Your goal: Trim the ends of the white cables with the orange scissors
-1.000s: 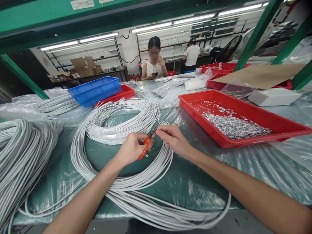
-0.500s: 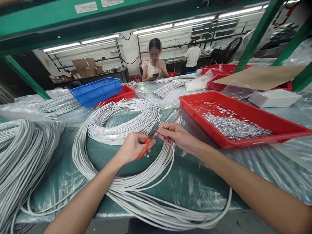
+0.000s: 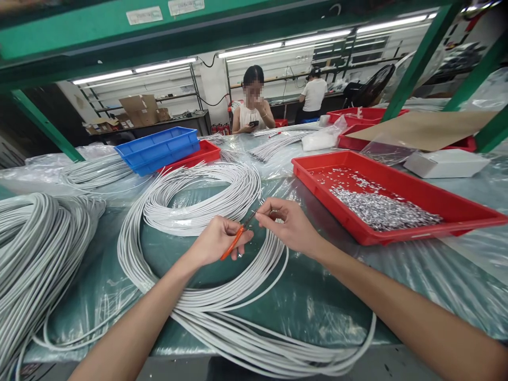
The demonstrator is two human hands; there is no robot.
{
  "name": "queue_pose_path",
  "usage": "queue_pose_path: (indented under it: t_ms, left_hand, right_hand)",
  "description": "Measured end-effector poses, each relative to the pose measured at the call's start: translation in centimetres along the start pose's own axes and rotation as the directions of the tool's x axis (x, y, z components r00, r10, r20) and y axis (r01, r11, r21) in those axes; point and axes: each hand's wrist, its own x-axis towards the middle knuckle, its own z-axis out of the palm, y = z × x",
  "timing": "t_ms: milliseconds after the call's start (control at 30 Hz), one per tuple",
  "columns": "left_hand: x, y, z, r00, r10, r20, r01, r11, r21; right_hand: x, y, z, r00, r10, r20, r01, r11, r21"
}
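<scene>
My left hand [image 3: 216, 241] is closed around small orange-handled pliers [image 3: 233, 243], whose narrow dark tip points up and right. That tip reaches the fingertips of my right hand [image 3: 288, 225], which pinch the thin end of a white cable by the tool; the exact contact is too small to make out. Under both hands lies a large coil of white cables [image 3: 254, 280], its loose loops running to the table's front edge. A second white coil [image 3: 198, 222] rests just behind it.
Right of my hands stands a red tray [image 3: 377, 235] with many small metal pieces. A thick cable bundle [image 3: 35, 264] lies at the left. Behind are a blue bin [image 3: 159, 148] and a white box [image 3: 446, 163]. A green rack beam [image 3: 99, 32] crosses overhead. Two people sit beyond the table.
My right hand's fingers have shifted slightly and curled differently around the cable end. The pliers have tilted a little in my left hand. The camera view has moved slightly.
</scene>
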Motion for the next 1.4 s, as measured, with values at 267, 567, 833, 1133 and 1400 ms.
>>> queue_pose_path:
  t_ms: [267,567,833,1133,1400]
  left_hand:
    - [0.05,0.21,0.41,0.999,-0.034,-0.023,0.033,0.999,-0.033]
    - [0.27,0.42,0.04,0.977,0.075,-0.198,-0.086,0.995,-0.051]
    - [0.03,0.03,0.3,0.976,0.121,-0.18,-0.099,0.987,0.125]
    - [-0.03,-0.2,0.31,0.983,0.099,-0.155,-0.086,0.992,0.091]
    - [-0.18,0.09,0.12,0.982,0.114,-0.149,-0.098,0.989,0.11]
  right_hand:
    - [-0.63,-0.13,0.54,0.952,-0.289,-0.102,0.213,0.864,-0.457]
    - [-0.7,0.32,1.0,0.998,0.021,-0.058,-0.019,1.0,0.025]
    - [-0.15,0.69,0.98,0.991,0.137,0.007,-0.133,0.951,0.279]
    - [0.03,0.27,0.66,0.962,0.239,0.13,-0.271,0.87,0.413]
    - [0.03,-0.01,0.4,0.95,0.238,0.203,-0.308,0.825,0.473]
